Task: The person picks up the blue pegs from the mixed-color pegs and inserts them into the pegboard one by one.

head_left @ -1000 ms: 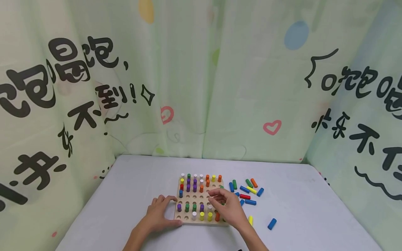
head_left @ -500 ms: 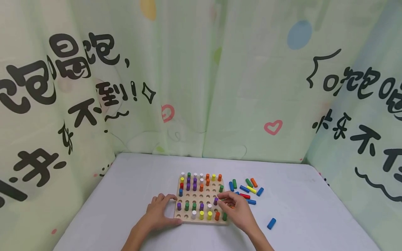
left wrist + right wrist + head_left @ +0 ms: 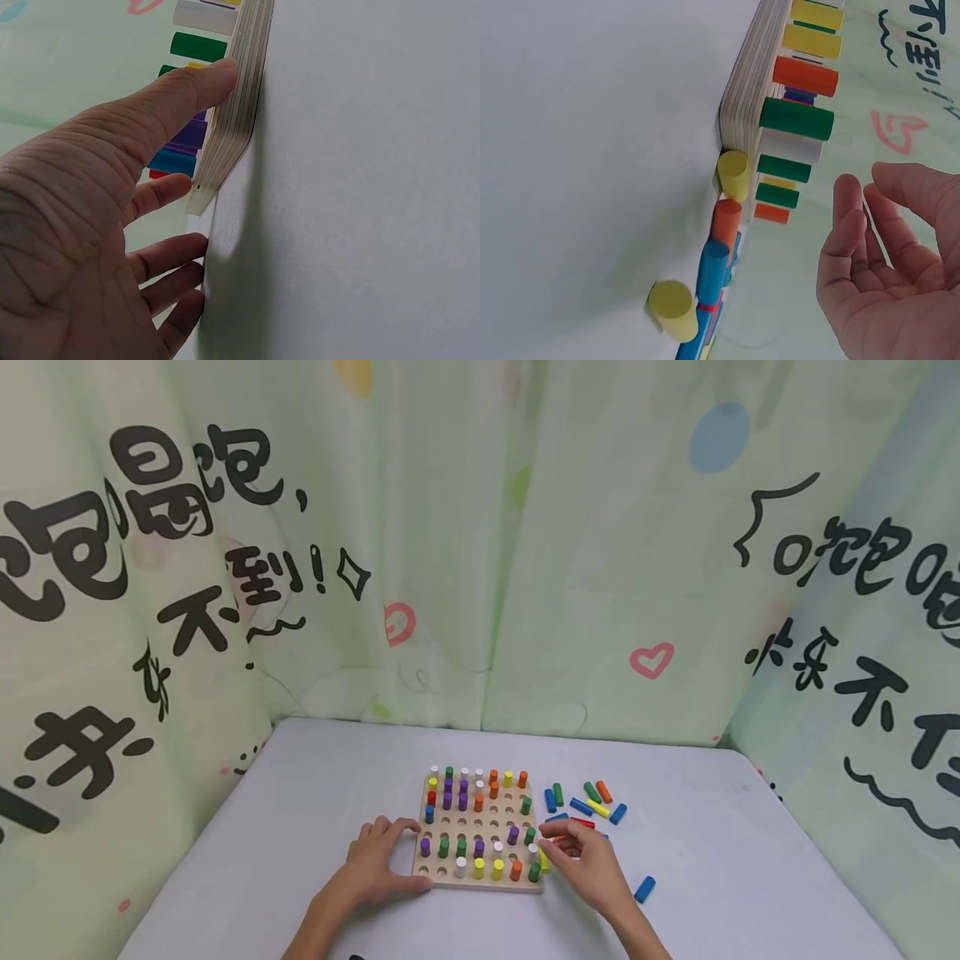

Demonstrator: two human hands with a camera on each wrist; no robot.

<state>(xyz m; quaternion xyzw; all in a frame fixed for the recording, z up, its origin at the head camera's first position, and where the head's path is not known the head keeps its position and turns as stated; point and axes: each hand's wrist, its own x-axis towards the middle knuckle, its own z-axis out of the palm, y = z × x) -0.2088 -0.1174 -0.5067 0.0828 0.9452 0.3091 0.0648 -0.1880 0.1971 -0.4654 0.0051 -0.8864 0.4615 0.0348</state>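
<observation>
A: How far along was the peg work at that moment?

B: By the look of it, partway. The square pale wooden pegboard [image 3: 477, 831] carried upright coloured pegs along its far rows and its near rows, while the middle rows and some near-left holes stood bare. A scatter of loose coloured wooden pegs [image 3: 585, 806] lay on the grey table [image 3: 712, 827] just right of the board, so plenty seemed left to seat.

A: Start at the board's left side. What was the left hand doing?

B: The left hand [image 3: 378, 864] lay against the board's left edge, fingers straight along the far-left side and the thumb [image 3: 191, 86] pressed on the near edge. It steadied the board and gripped nothing.

A: And to the right of the board?

B: The right hand [image 3: 588, 864] hovered over the table just off the board's right edge, fingers loosely bent and empty in the wrist view. Beneath it, touching that edge, lay a short yellow wooden peg [image 3: 733, 174] with an orange peg [image 3: 724, 219] and a blue peg [image 3: 713, 270] behind. A lone blue peg [image 3: 644, 888] lay well right of the board.

A: What had changed from a second earlier?

B: The right hand had been over the board's right-middle holes; since then a purple peg [image 3: 513, 835] stood there, and the hand had drawn off to the right. The left hand had stayed put.
</observation>
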